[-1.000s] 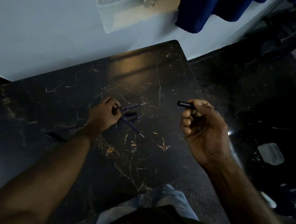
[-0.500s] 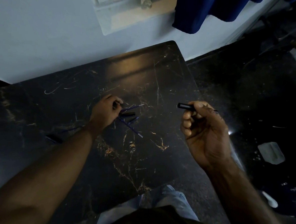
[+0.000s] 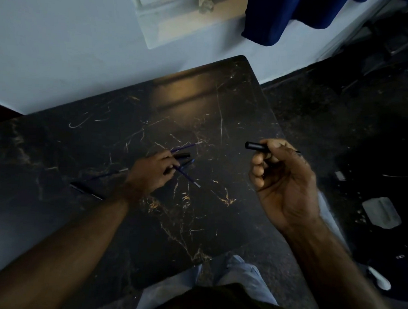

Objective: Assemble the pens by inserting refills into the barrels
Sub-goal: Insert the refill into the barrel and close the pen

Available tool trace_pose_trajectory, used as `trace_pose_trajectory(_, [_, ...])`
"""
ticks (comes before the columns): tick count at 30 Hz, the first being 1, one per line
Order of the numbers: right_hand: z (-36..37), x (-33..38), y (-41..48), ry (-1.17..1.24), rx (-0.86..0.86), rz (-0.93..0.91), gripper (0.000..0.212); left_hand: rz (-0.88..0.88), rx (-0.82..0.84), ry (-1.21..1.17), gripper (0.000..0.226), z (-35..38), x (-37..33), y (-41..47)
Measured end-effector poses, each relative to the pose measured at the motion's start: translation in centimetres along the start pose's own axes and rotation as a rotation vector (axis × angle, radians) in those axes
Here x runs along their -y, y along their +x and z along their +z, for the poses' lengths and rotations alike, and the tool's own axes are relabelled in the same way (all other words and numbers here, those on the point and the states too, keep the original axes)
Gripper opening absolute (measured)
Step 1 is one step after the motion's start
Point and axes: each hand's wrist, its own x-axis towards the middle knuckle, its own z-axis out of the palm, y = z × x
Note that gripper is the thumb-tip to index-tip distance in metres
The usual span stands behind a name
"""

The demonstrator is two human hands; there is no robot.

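Finding: little has changed over the last second. Your right hand point(image 3: 284, 183) stays raised above the near right edge of the worktop point(image 3: 201, 101), fingers curled round the black barrel point(image 3: 255, 146), whose open end points left toward the parts. A thin tip shows past the hand on the far side; whether it belongs to that barrel cannot be told.

Your left hand point(image 3: 153, 171) remains down at the cluster of parts. Its fingertips have drawn in slightly and now pinch the near end of a blue refill point(image 3: 188, 178). The rest of that refill appears still to lie along the worktop, running toward you and to the right.

Beside it lie a second refill point(image 3: 186, 146), a spare barrel point(image 3: 182, 156) and a short blue-tipped piece point(image 3: 187, 164). Another refill point(image 3: 106, 175) and a dark pen part point(image 3: 86, 190) lie apart, to the left of your wrist.

Assessment: the pick is begun but not completed, and no insertion has started. The barrel is presented and waiting. The refill must be lifted clear of its neighbours without dragging them, then brought across to the barrel's open mouth.
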Motion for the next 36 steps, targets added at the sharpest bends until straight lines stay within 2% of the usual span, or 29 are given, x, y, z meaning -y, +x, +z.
trace_pose_trajectory(8, [-0.3, 0.2, -1.1, -0.013, -0.010, -0.014, 0.018, 0.002, 0.064, 0.033, 0.018, -0.3, 0.5, 0.7])
trace_pose_trajectory(21, [-0.5, 0.2, -1.0, -0.001, 0.023, -0.001, 0.016, 0.255, 0.159, 0.155, 0.013, -0.9, 0.5, -0.6])
trace_pose_trajectory(25, [-0.3, 0.4, -1.0, 0.009, 0.039, -0.007, 0.017, 0.218, 0.173, 0.127, 0.011, -1.1, 0.5, -1.6])
trace_pose_trajectory(27, [-0.4, 0.5, -1.1, 0.019, 0.037, -0.009, 0.015, 0.144, 0.116, 0.068, 0.015, -1.8, 0.0, -2.5])
trace_pose_trajectory(32, [0.0, 0.9, -1.5, -0.012, 0.041, -0.035, 0.007, -0.145, -0.296, -0.386, 0.023, -6.4, -4.9, -4.6])
trace_pose_trajectory(36, [1.4, 1.3, -1.5, -0.057, 0.075, -0.079, 0.005, -0.017, -0.496, -0.629, 0.014, -13.3, -10.6, -5.2])
